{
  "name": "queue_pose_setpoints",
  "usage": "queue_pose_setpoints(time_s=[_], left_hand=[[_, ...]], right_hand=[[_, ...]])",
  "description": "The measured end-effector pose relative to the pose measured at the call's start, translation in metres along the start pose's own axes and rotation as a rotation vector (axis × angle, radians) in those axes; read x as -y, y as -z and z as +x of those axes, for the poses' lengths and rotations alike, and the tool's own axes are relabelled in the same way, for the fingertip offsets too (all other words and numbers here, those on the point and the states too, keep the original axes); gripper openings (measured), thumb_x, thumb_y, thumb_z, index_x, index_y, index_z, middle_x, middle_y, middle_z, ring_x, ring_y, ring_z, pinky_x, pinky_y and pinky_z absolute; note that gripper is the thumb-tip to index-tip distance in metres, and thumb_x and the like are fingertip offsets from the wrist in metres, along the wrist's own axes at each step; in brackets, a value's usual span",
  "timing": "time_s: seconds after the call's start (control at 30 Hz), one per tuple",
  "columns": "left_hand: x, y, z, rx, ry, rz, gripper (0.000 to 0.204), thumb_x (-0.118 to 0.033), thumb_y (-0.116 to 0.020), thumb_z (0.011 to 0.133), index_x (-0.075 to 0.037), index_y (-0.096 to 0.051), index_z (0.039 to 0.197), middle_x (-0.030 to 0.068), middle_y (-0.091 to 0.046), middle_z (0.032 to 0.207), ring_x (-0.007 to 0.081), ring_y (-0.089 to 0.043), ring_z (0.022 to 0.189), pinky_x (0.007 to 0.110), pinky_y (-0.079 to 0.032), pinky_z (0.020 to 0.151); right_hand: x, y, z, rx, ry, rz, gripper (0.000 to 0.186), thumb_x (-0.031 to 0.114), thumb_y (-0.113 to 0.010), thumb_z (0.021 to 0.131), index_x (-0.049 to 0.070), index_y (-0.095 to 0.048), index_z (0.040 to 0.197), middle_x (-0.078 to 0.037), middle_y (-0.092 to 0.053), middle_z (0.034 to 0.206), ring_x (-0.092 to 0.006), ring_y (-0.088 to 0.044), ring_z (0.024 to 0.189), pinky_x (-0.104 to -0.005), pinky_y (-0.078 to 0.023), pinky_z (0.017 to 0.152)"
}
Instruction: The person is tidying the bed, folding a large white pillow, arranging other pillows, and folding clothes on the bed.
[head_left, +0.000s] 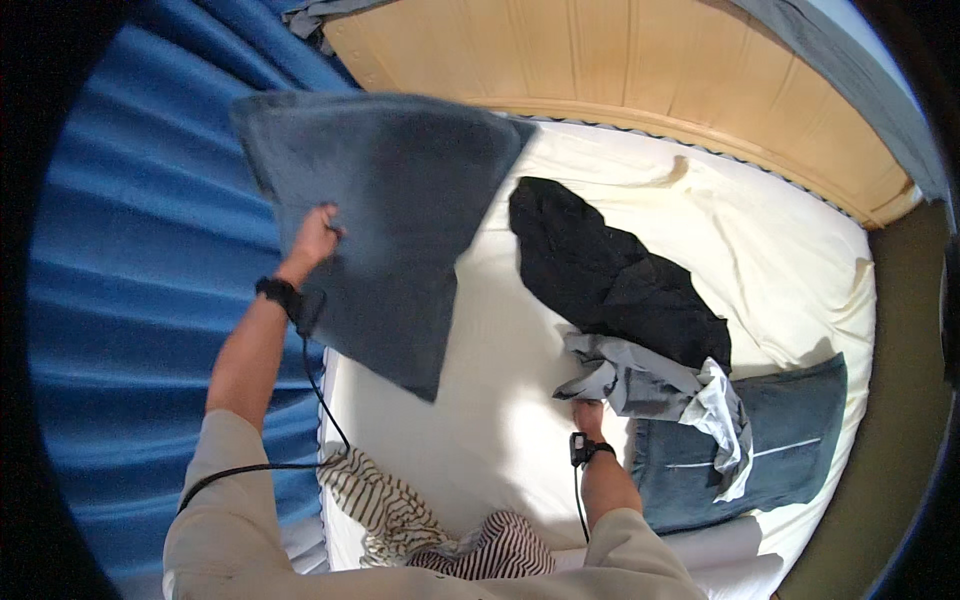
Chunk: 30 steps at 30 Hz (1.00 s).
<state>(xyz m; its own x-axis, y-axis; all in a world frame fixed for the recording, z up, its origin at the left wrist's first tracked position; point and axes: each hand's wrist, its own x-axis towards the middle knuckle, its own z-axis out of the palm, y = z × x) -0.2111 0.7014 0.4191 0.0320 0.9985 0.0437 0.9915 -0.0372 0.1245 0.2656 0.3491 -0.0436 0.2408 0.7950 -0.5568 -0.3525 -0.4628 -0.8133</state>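
Note:
My left hand (318,238) is closed on a dark blue-grey pillow (390,180), gripping it near its middle. The pillow is held up and tilted over the left side of the bed, by the curtain. Lower right, my right hand (589,414) is closed at the near edge of a crumpled grey cloth (645,378); the cloth hides most of its fingers. A white part of this cloth trails over a second blue-grey pillow (790,420), which lies flat with a pale line across it. A crumpled black garment (610,265) lies just beyond the grey cloth.
The bed has a wrinkled cream sheet (460,440). Striped clothes (395,510) lie bunched at the near edge. A blue curtain (150,270) hangs along the left. A wooden headboard (600,55) bounds the far side. Black cables run from both wrists.

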Motion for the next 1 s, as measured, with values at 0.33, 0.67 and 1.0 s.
queue_pose_setpoints(time_s=[0.33,0.67,1.0], left_hand=[[-0.094,0.046,0.015,0.101,-0.144,0.149,0.05,0.003,-0.054,0.079,-0.019,-0.043,0.122,0.0079,-0.043,0.129,0.0348,-0.04,0.124,0.052,-0.035,0.096],[0.04,0.003,-0.074,0.445,0.036,0.1,0.052,-0.001,-0.058,0.08,-0.016,-0.038,0.126,0.0149,-0.04,0.13,0.0394,-0.041,0.123,0.048,-0.037,0.099],[0.007,-0.11,-0.129,0.717,0.227,-0.21,0.038,-0.01,-0.063,0.081,-0.006,-0.045,0.114,0.0205,-0.05,0.116,0.036,-0.055,0.103,0.042,-0.046,0.088]], right_hand=[[0.037,-0.008,-0.023,-0.006,-0.007,-0.165,0.019,0.012,-0.053,0.084,-0.002,-0.06,0.094,-0.004,-0.06,0.08,-0.0148,-0.052,0.066,-0.0313,-0.041,0.057],[0.049,-0.029,-0.031,0.134,-0.209,-0.264,0.034,0.008,-0.061,0.085,-0.001,-0.06,0.118,-0.008,-0.065,0.114,-0.0213,-0.058,0.107,-0.031,-0.042,0.092],[0.077,-0.034,-0.039,0.111,-0.274,-0.367,0.03,0.012,-0.063,0.083,-0.003,-0.064,0.109,-0.011,-0.067,0.109,-0.0226,-0.06,0.101,-0.0327,-0.044,0.088]])
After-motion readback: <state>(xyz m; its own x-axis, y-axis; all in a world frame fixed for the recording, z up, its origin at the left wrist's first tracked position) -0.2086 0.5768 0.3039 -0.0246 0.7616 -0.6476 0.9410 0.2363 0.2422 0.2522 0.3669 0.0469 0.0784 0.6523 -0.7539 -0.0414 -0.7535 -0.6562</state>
